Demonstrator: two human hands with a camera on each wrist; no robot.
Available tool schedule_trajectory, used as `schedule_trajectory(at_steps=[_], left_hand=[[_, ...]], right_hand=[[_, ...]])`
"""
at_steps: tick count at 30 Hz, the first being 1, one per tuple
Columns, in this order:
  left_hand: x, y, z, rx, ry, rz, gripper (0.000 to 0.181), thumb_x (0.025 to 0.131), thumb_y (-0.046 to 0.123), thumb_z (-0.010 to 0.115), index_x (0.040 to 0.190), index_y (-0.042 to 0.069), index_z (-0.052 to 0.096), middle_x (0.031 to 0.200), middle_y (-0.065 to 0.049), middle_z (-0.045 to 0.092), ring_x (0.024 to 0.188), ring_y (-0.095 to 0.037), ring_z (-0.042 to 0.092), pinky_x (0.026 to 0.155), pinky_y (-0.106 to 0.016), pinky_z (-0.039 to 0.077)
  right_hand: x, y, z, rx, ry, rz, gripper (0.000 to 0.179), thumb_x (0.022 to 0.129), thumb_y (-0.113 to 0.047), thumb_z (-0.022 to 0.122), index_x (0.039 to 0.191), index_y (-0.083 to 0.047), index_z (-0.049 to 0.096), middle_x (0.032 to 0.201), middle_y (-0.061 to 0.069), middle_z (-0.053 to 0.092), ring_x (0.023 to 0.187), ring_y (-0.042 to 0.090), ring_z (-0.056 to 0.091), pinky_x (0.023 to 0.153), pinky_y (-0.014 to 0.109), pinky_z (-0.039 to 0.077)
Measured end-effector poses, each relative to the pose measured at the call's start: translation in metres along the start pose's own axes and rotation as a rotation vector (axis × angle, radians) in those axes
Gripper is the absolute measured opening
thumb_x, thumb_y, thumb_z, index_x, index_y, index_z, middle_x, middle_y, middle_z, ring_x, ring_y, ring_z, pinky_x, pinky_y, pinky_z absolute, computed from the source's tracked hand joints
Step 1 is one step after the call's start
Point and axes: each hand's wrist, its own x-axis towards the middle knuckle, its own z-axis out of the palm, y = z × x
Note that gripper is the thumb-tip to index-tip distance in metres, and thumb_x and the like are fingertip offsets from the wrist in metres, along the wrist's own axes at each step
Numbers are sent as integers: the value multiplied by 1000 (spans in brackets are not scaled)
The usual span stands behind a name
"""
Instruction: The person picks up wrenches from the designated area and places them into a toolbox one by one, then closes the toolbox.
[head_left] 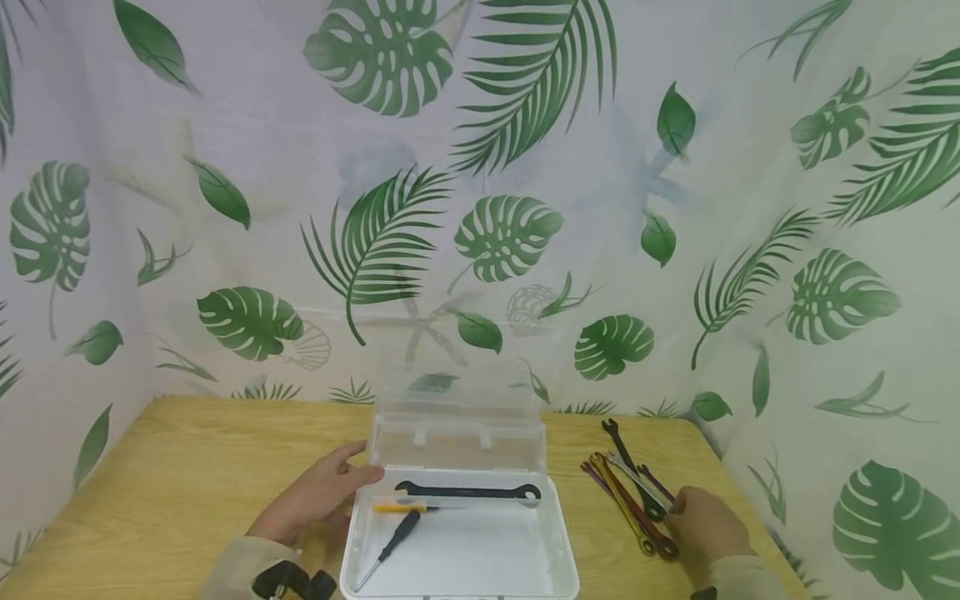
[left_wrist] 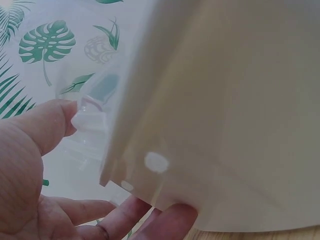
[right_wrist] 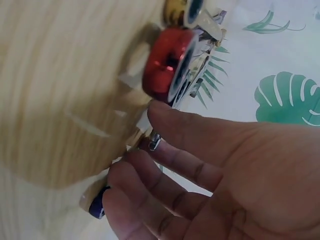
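Note:
A white toolbox (head_left: 566, 533) with its clear lid (head_left: 457, 446) raised stands before me. My left hand (head_left: 318, 492) holds its rear left corner, thumb at the rim and fingers against the outer wall (left_wrist: 240, 125). Inside lie a black combination wrench (head_left: 468, 492), a screwdriver (head_left: 401, 533) with a dark handle and one with a yellow handle (head_left: 390, 507). To the right, my right hand (head_left: 708, 525) pinches the end of a silver wrench (head_left: 637, 477) at the edge of a wrench pile. The fingertips partly hide that end. Close to the thumb is a red wrench's ring end (right_wrist: 167, 65).
Beside the toolbox lie a gold wrench (head_left: 626, 508), a red wrench (head_left: 637, 512), a black wrench (head_left: 615, 433) and purple ones (head_left: 595, 477). Some overlap. A leaf-printed curtain (head_left: 510, 358) rises behind the wooden table (head_left: 225, 442).

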Motion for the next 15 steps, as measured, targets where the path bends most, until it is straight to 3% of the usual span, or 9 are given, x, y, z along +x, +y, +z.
schedule_trajectory(at_steps=[7,15], left_hand=[[-2,0,-1,-24,-6,10,79,97,39,73,158,6,36,122,-19,61,110,-33,67,76,-55,63],[0,-1,1,-1,8,-6,80,95,42,74,158,7,38,125,-18,61,113,-34,66,76,-55,63]], right_hand=[[5,3,4,16,19,-21,11,92,-19,69,92,-9,65,87,5,69,77,24,61,64,46,53],[2,-1,-3,29,76,-46,14,90,-18,66,92,-5,69,88,7,72,77,24,65,67,49,56]])
